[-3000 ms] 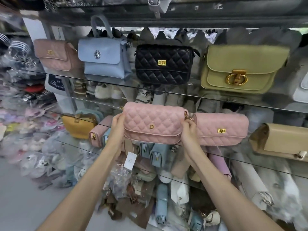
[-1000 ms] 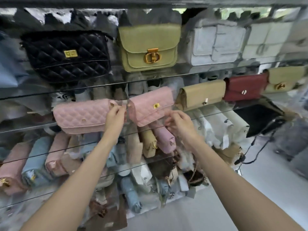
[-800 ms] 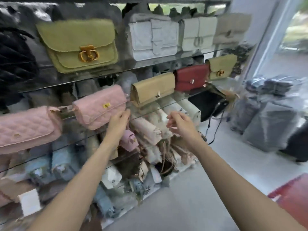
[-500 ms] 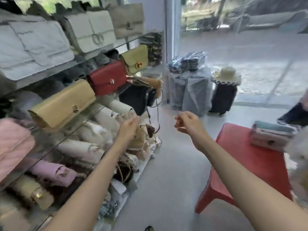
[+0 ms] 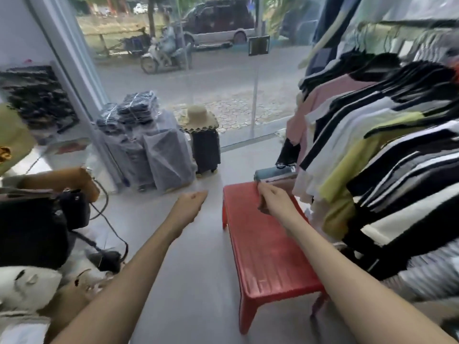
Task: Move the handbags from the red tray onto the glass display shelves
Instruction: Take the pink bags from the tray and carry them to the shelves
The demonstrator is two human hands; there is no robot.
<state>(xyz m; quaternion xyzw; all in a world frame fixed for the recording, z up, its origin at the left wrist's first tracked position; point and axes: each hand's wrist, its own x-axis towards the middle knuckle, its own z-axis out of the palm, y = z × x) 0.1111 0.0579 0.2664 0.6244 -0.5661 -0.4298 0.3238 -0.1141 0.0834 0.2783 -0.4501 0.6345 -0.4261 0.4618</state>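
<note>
The red tray [image 5: 263,249] stands on the floor at centre right, its long side running away from me. At its far end lie stacked handbags: a teal handbag [image 5: 273,173] on top and a pink handbag [image 5: 282,183] under it, both partly hidden by hanging clothes. My right hand [image 5: 272,201] hovers over the tray's far part, fingers loosely curled and holding nothing, its fingertips close to the pink bag's left end. My left hand [image 5: 190,204] hangs over the bare floor left of the tray, loosely curled and holding nothing. The end of the glass display shelves [image 5: 67,145] shows at far left.
A clothes rack [image 5: 377,150] crowds the tray's right side. On the left shelves sit a tan bag [image 5: 62,180], a black bag [image 5: 32,227] with a dangling strap and an olive bag [image 5: 12,137]. Wrapped suitcases [image 5: 159,157] and a hat-topped dark case [image 5: 206,147] stand by the glass front.
The pink quilted bag was set on the glass shelf and both hands let go. My view swung right from the shelves to the red tray, and my right hand reached out over it.
</note>
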